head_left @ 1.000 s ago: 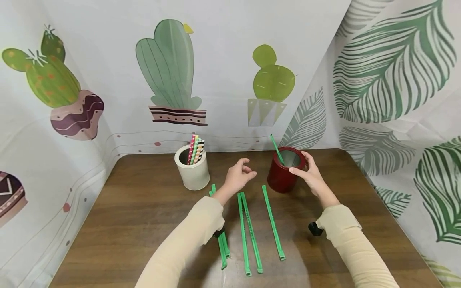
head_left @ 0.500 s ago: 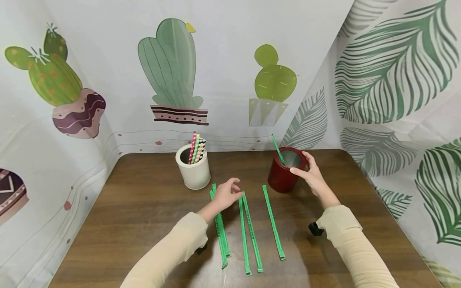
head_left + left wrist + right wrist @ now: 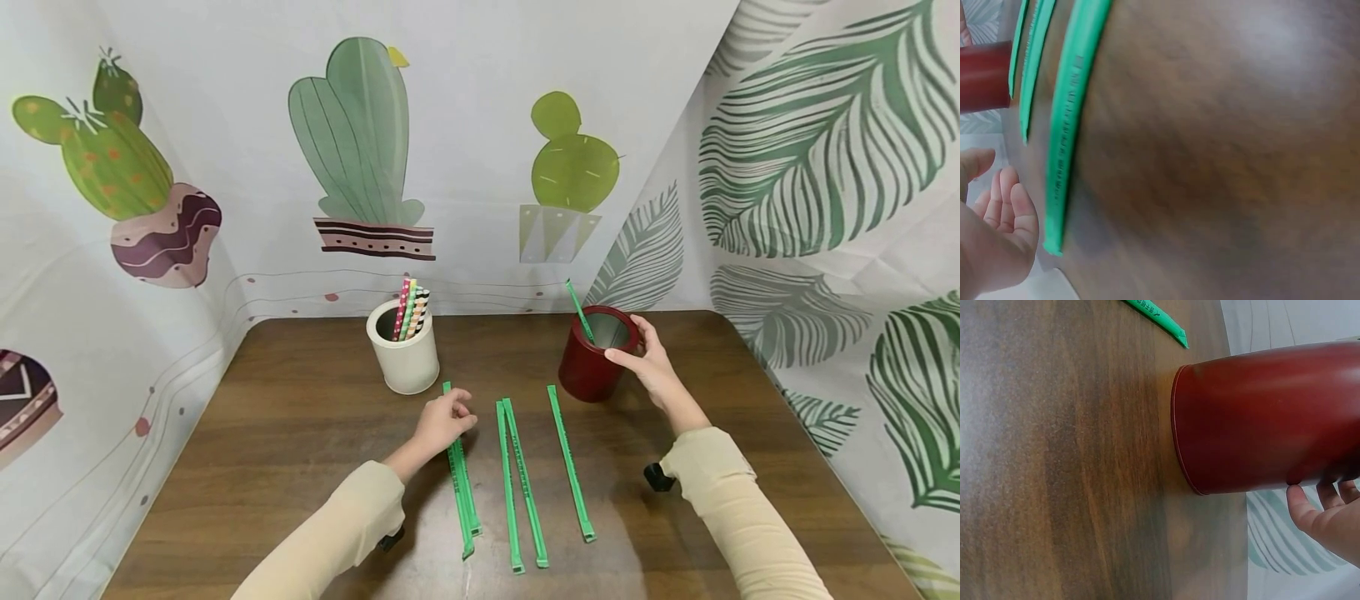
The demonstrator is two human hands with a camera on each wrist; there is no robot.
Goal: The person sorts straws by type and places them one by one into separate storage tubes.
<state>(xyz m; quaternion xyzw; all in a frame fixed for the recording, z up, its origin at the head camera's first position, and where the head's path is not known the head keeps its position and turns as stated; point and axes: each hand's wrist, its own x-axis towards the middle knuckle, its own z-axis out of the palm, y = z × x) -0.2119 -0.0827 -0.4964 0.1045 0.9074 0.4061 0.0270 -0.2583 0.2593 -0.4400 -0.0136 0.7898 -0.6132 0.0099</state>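
Observation:
My left hand (image 3: 444, 421) hovers over the left pair of green wrapped straws (image 3: 461, 500), covering part of them. In the left wrist view its thumb and loosely bent fingers stand apart, holding nothing, beside a green wrapped straw (image 3: 1066, 137). My right hand (image 3: 651, 367) grips the rim of the red canister (image 3: 588, 371), thumb at the front and fingers on the far right side. One green straw (image 3: 579, 310) leans upright inside that canister. In the right wrist view the fingers (image 3: 1300, 509) touch the canister's side.
Left of the red canister stands a cream canister (image 3: 405, 362) with several patterned paper straws (image 3: 411, 312). Two more green straws (image 3: 517, 483) lie mid-table and another (image 3: 572, 467) lies to their right. Behind the wooden table (image 3: 285, 450) hangs a cactus-printed cloth (image 3: 465, 125).
My left hand has moved from between the canisters leftward and toward me, over the left pair of straws. The right hand has stayed on the red canister.

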